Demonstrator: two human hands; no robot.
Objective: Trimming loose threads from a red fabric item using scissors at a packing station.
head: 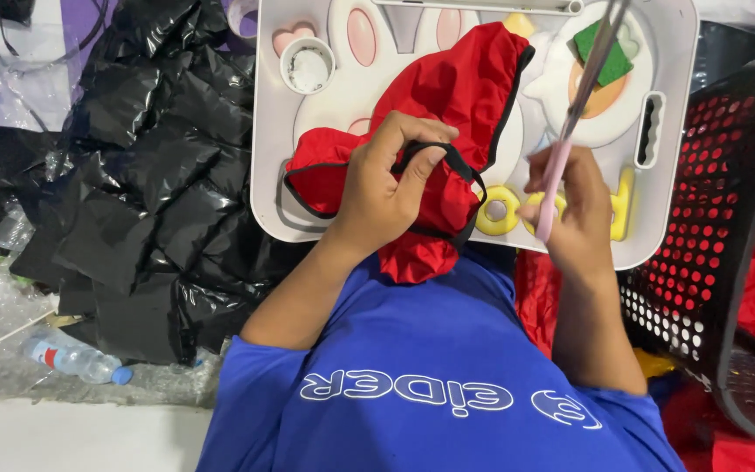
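Left-hand fingers [412, 149] closed, pinching the black trim [447, 162] of a red cloth [456, 87]; left hand [384, 188] rests on the cloth. Right-hand fingers [583, 188] curled shut around the pink handle of scissors [574, 122], whose blades point up and away; right hand [578, 214] lies just beside the cloth. The cloth lies across a white tray [268, 131] with moulded pink, yellow and orange shapes, its lower fold hanging over the near edge onto a blue shirt [430, 350]. A small white cup [308, 65] and a green block [605, 52] sit on the tray. Left of the tray: crumpled black plastic [150, 175], clear wrapping and a water bottle [76, 358] on the floor. Right: a black perforated basket [727, 218] with red fabric behind it.
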